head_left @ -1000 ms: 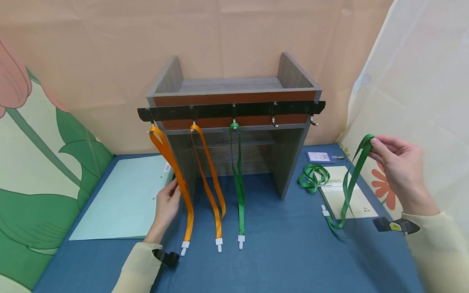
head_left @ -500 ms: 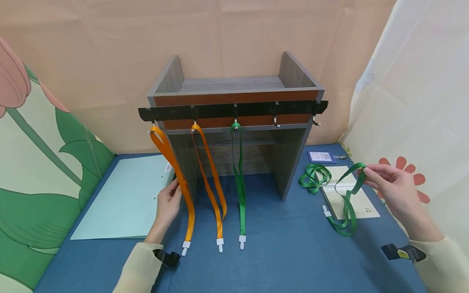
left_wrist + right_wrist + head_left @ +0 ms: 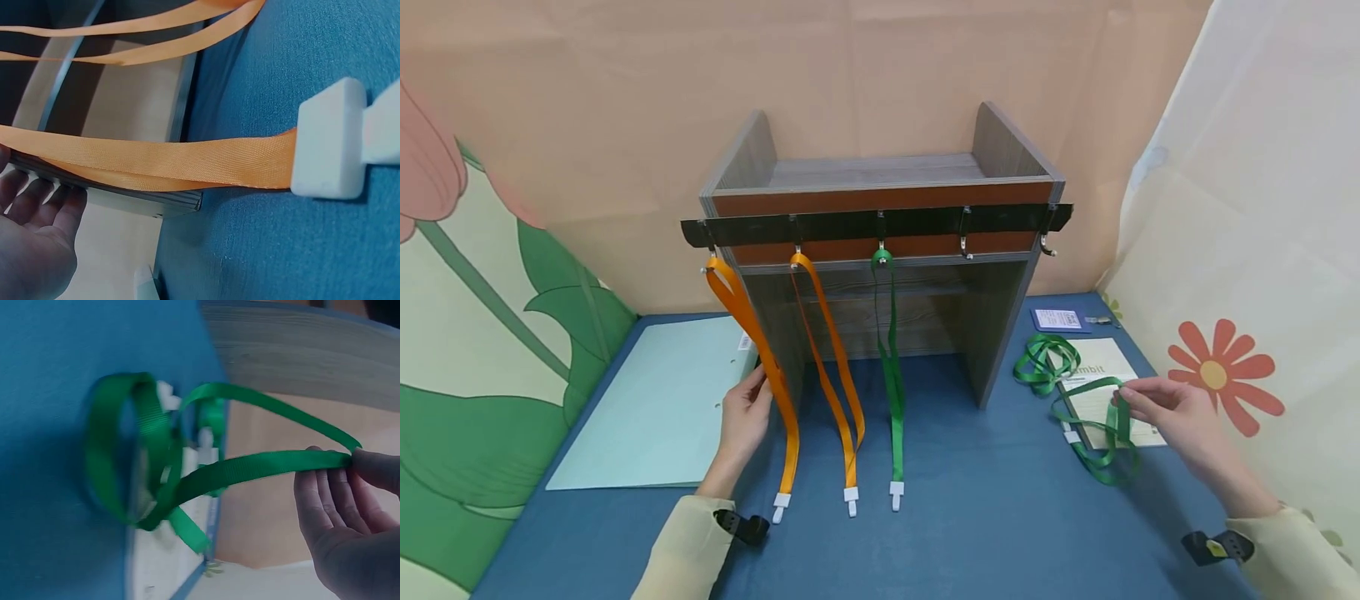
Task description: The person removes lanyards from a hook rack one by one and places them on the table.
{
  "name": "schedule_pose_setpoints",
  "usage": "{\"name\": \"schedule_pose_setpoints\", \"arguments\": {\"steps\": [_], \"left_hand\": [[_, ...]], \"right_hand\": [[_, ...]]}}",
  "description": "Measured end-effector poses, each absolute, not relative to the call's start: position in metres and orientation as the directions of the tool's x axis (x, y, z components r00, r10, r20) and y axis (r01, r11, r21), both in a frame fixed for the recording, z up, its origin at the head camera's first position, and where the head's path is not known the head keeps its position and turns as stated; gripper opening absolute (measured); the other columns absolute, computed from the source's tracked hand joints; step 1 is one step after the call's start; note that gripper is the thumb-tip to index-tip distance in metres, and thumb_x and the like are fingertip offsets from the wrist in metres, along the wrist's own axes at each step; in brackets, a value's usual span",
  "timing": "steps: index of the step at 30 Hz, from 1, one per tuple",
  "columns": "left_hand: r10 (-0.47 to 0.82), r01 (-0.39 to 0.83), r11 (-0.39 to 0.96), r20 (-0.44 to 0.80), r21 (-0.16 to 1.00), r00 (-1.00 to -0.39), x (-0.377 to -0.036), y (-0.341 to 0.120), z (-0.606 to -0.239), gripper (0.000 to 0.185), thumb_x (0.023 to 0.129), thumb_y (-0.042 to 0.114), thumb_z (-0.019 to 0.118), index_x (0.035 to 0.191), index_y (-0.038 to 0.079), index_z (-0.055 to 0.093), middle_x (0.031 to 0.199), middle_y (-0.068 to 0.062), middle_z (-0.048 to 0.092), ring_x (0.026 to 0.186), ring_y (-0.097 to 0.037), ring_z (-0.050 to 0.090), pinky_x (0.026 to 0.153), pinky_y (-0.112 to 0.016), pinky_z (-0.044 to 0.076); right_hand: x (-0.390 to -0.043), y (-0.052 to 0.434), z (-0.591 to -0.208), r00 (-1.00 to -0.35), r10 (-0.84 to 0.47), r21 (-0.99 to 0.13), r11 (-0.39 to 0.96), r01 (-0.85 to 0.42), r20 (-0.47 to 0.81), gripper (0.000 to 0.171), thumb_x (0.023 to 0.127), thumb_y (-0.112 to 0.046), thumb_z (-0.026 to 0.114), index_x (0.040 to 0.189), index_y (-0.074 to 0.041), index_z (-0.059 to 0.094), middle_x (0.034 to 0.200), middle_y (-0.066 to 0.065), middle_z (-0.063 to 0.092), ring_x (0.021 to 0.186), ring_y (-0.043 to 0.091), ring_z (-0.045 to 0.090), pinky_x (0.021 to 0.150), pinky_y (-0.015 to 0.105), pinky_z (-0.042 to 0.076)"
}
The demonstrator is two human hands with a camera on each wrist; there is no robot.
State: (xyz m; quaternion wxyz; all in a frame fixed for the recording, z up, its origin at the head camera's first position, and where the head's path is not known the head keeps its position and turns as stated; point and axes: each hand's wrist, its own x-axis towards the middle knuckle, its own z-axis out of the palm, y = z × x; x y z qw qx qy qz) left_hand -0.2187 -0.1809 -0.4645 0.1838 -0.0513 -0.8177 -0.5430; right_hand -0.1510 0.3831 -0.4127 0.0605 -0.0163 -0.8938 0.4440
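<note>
A grey wooden shelf (image 3: 880, 250) carries a black hook rail (image 3: 872, 225). Two orange lanyards (image 3: 767, 367) (image 3: 835, 375) and one green lanyard (image 3: 891, 375) hang from its hooks. My left hand (image 3: 741, 417) (image 3: 34, 244) rests with straight fingers against the shelf's left side panel, beside the leftmost orange lanyard (image 3: 162, 162). My right hand (image 3: 1157, 408) (image 3: 340, 519) pinches the loop of a green lanyard (image 3: 1101, 433) (image 3: 187, 475) low over the blue table, its strap coiled down there. Another green lanyard (image 3: 1041, 362) lies bunched near the shelf's right foot.
A pale blue folder (image 3: 655, 400) lies left on the blue table (image 3: 985, 508). A cream card (image 3: 1108, 392) and a small blue badge (image 3: 1056, 319) lie at the right. Two hooks (image 3: 964, 243) (image 3: 1047, 243) on the rail hang bare. Fabric backdrops surround the table.
My right hand has come down from chest height to just above the table, and the green lanyard it pinches has collapsed into a coil. The left hand has not moved.
</note>
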Motion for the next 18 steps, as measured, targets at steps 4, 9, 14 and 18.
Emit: {"name": "schedule_pose_setpoints", "arguments": {"steps": [4, 9, 14, 18], "left_hand": [[-0.12, 0.286, 0.404, 0.36, 0.869, -0.925, -0.219, -0.181, -0.464, 0.036, 0.1, 0.022, 0.051, 0.131, 0.004, 0.059, 0.114, -0.014, 0.065, 0.089, -0.024, 0.058, 0.076, -0.016, 0.047], [-0.119, 0.282, 0.405, 0.356, 0.87, -0.927, -0.218, -0.18, -0.463, 0.035, 0.1, 0.019, 0.051, 0.13, 0.003, 0.059, 0.113, -0.015, 0.065, 0.089, -0.024, 0.058, 0.075, -0.013, 0.045], [-0.107, 0.291, 0.407, 0.362, 0.866, -0.926, -0.207, -0.173, -0.445, 0.033, 0.1, 0.01, 0.05, 0.129, -0.005, 0.057, 0.112, -0.021, 0.064, 0.088, -0.029, 0.057, 0.074, -0.01, 0.044], [-0.102, 0.292, 0.42, 0.365, 0.859, -0.925, -0.196, -0.166, -0.427, 0.033, 0.1, 0.007, 0.049, 0.128, -0.009, 0.055, 0.112, -0.024, 0.063, 0.088, -0.029, 0.057, 0.074, -0.01, 0.043]], "right_hand": [[-0.159, 0.383, -0.426, -0.995, 0.039, -0.738, 0.674, -0.038, 0.087, 0.038, 0.094, -0.03, 0.061, 0.113, 0.003, 0.065, 0.098, 0.017, 0.069, 0.082, 0.014, 0.065, 0.068, 0.024, 0.053], [-0.169, 0.386, -0.443, -0.999, 0.017, -0.678, 0.735, -0.017, 0.044, 0.039, 0.093, -0.033, 0.063, 0.112, 0.001, 0.067, 0.099, 0.015, 0.068, 0.082, 0.025, 0.063, 0.066, 0.031, 0.052], [-0.175, 0.385, -0.455, -0.999, -0.016, -0.603, 0.797, -0.031, 0.029, 0.03, 0.091, -0.024, 0.067, 0.108, 0.0, 0.069, 0.099, 0.015, 0.067, 0.083, 0.027, 0.06, 0.067, 0.036, 0.051], [-0.18, 0.383, -0.461, -0.999, -0.041, -0.54, 0.84, -0.053, 0.035, 0.021, 0.088, -0.017, 0.07, 0.102, -0.001, 0.071, 0.093, 0.011, 0.068, 0.077, 0.024, 0.059, 0.063, 0.035, 0.049]]}}
